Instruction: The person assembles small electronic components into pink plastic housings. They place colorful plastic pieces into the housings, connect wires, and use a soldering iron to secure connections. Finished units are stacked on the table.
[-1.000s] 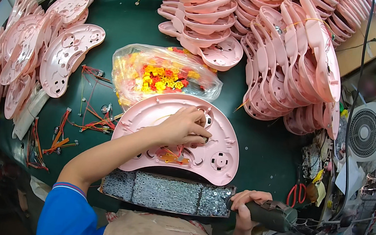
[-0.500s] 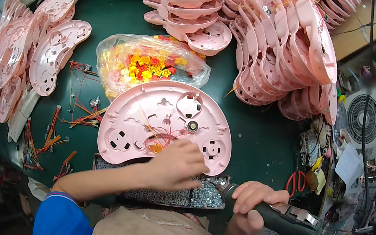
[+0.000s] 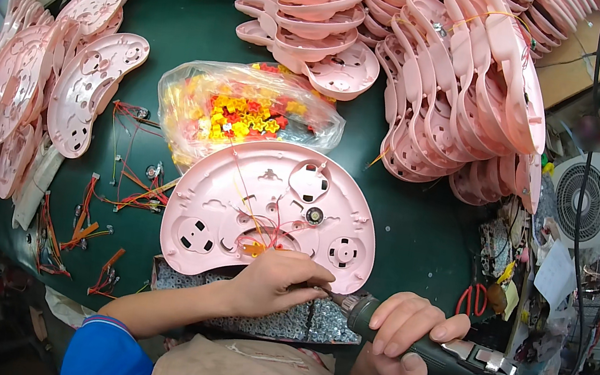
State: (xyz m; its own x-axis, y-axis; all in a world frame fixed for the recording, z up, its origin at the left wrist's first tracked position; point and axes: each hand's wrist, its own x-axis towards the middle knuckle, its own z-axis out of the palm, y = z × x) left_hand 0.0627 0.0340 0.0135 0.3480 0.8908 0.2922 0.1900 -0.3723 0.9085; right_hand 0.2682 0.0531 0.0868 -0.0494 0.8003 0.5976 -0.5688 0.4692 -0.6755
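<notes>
My right hand point(image 3: 410, 332) is wrapped round a dark green electric screwdriver point(image 3: 467, 368), its bit pointing left. At the bit's tip, the fingers of my left hand point(image 3: 282, 282) are pinched together; anything between them is too small to make out. Just beyond lies a pink plastic shell point(image 3: 239, 178), hollow side up. Red and yellow wires point(image 3: 276, 219) run over its middle, and a small round dark-and-silver part point(image 3: 314, 215) sits in it. Below the shell, a shallow tray point(image 3: 358, 342) holds many small silvery screws point(image 3: 256, 322), partly hidden by my left forearm.
A clear bag point(image 3: 175, 91) of yellow and red star-shaped pieces lies behind the shell. Pink shells are stacked at the back point(image 3: 303, 9), right point(image 3: 469, 96) and left point(image 3: 22, 76). Wired parts point(image 3: 81, 225) lie left; red-handled scissors point(image 3: 472, 300) and a fan point(image 3: 585, 199) are right.
My left hand has closed its fingers and brought them to the screwdriver's bit. The screwdriver has shifted slightly left. The whole view has also shifted a little.
</notes>
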